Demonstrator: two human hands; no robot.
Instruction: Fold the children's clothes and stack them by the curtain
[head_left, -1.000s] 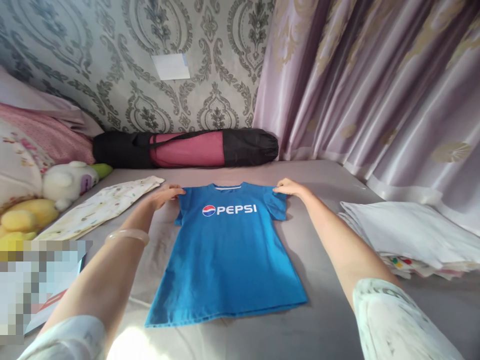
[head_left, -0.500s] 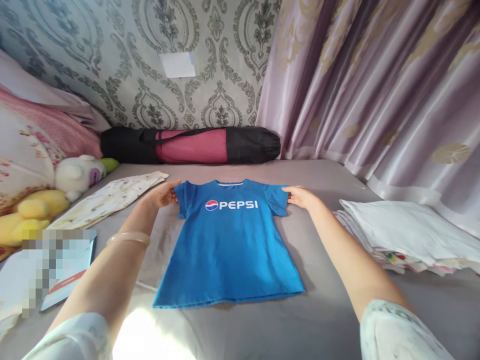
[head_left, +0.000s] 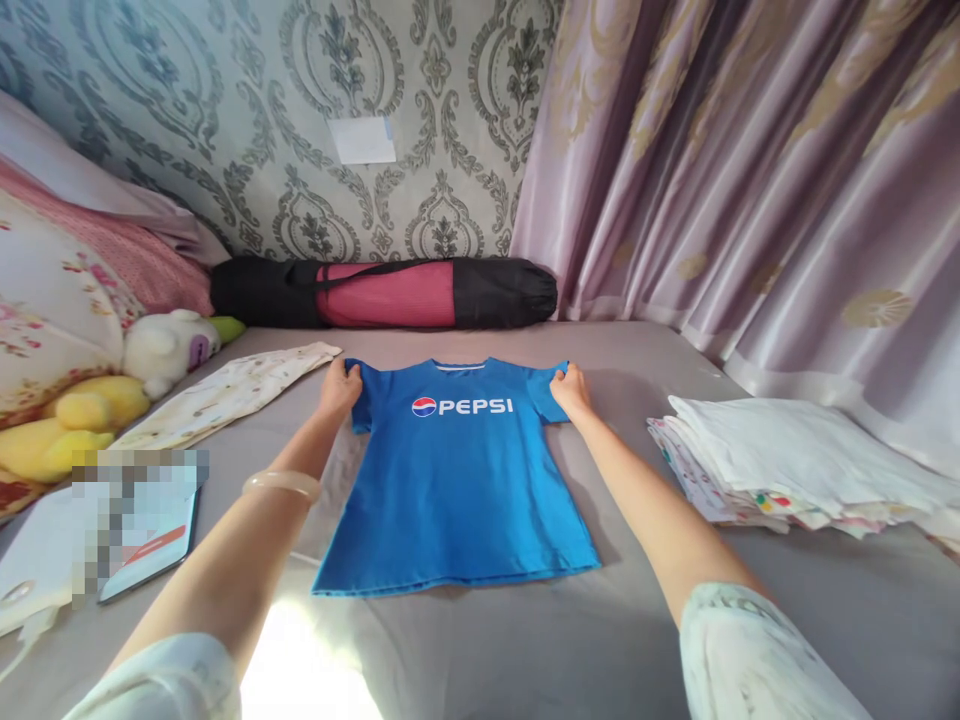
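A blue T-shirt point(head_left: 455, 490) with a white PEPSI print lies spread face up on the grey bed sheet point(head_left: 480, 660), its neckline toward the wall and its hem toward me. My left hand point(head_left: 343, 388) is closed on the outer end of the sleeve at left, with a pale bangle on that wrist. At the other sleeve, my right hand point(head_left: 571, 387) pinches the cloth with curled fingers. Both sleeves stretch out sideways between my hands.
Folded white clothes point(head_left: 810, 455) are stacked at right. Patterned cream cloth point(head_left: 232, 395), a tablet point(head_left: 154, 560) and plush toys point(head_left: 97, 405) lie at left. A black and pink rolled bag point(head_left: 386, 293) rests along the wall, beside the curtain point(head_left: 660, 200).
My fingers have curled over the sleeve ends, where before they lay straighter at the edges. The right hand has moved slightly inward. The view has shifted a little.
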